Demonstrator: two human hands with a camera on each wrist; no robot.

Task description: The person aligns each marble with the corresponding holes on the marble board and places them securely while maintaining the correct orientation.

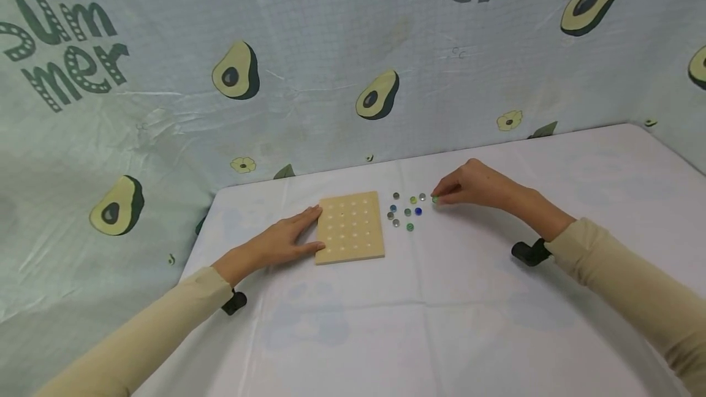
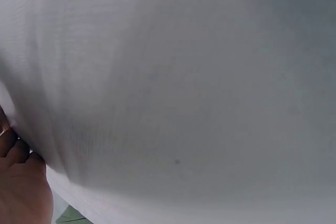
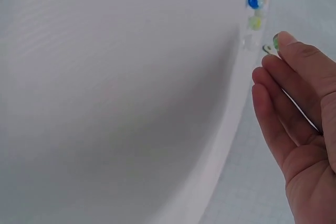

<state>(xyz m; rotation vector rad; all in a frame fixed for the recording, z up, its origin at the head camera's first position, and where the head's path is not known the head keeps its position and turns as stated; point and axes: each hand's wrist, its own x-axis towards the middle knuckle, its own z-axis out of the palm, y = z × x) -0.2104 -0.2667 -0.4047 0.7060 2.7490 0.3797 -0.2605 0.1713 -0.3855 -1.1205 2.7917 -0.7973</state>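
Observation:
A square light-wood board [image 1: 347, 218] with rows of small round hollows lies flat on the white-covered table. My left hand [image 1: 281, 239] rests along its left edge, thumb at the lower corner and fingers near the upper one, spread fairly straight. To the right of the board, my right hand [image 1: 475, 185] pinches a green glass marble [image 1: 434, 200] between thumb and fingertips; the marble [image 3: 275, 42] also shows in the right wrist view. Between board and right hand sit several loose glass marbles, among them a blue marble [image 1: 418, 211], a yellow-green marble [image 1: 413, 200] and a green marble [image 1: 410, 226].
The table's white cloth [image 1: 386, 323] spreads around the board and marbles. Behind it hangs a pale curtain [image 1: 309, 29] printed with avocados and lettering. A black wrist camera [image 1: 531, 253] is strapped below the right sleeve, another camera [image 1: 235, 303] below the left.

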